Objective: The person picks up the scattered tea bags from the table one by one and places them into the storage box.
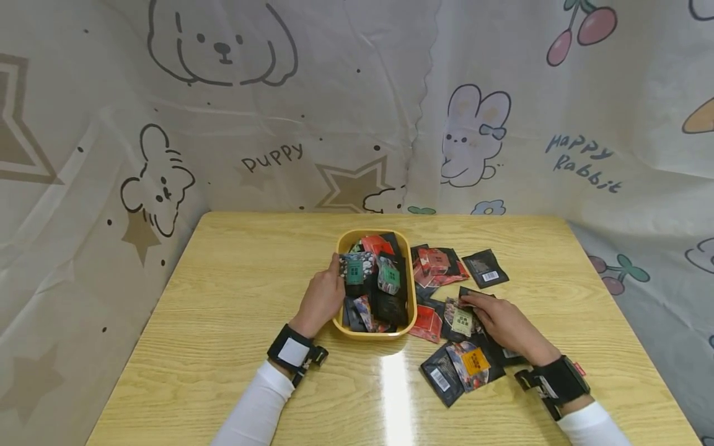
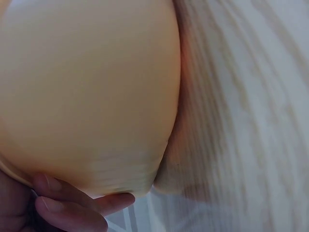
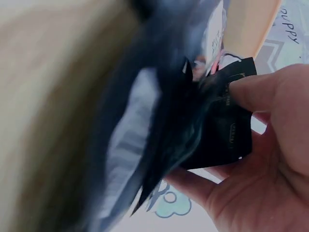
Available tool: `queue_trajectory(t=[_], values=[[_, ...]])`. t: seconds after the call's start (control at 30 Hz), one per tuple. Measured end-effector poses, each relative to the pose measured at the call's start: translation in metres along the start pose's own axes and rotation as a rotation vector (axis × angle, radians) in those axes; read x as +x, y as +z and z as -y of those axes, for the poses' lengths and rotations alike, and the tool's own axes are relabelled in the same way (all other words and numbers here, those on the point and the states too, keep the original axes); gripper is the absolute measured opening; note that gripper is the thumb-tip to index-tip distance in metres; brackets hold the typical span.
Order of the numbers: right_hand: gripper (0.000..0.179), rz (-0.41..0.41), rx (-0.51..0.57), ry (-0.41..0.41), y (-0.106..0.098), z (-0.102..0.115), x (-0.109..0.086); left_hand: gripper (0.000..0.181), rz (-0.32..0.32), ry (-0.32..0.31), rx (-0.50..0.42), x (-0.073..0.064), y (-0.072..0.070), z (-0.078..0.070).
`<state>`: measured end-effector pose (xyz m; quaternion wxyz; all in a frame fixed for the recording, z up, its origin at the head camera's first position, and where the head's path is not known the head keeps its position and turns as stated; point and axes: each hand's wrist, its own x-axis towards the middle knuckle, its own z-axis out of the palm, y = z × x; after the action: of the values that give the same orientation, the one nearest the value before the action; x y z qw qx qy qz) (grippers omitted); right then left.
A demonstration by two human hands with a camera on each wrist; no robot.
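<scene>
Black and flat, a packet (image 3: 222, 130) is pinched by the palm-down right hand (image 1: 510, 325), right of the yellow, rounded plastic basket (image 1: 375, 336). The left hand (image 1: 321, 300) touches its left side; whether gripping, I cannot tell.

Pale fabric backdrop (image 1: 357, 121), cartoon animals (image 1: 471, 139), brown stars (image 1: 352, 189); wood-grain table (image 1: 234, 279), bright glare streak (image 1: 395, 396).

Left arm (image 1: 255, 404) forward, right fingers (image 3: 191, 186) and thumb (image 3: 253, 92) in a pinch.
</scene>
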<state>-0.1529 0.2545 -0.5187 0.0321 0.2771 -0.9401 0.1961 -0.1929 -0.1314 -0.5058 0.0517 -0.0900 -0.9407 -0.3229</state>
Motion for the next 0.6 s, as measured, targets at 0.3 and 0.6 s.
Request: queue_trajectory(t=[0.3,0.6], values=[[0.036,-0.093,-0.090,-0.032,-0.028,0.016,0.015,0.055,-0.004,-0.001,0.009,0.000,-0.001,-0.001],[0.045,-0.308,-0.051,-0.225,-0.075,0.046,0.063,0.056,0.016,-0.022,-0.005,0.000,-0.001,-0.003]])
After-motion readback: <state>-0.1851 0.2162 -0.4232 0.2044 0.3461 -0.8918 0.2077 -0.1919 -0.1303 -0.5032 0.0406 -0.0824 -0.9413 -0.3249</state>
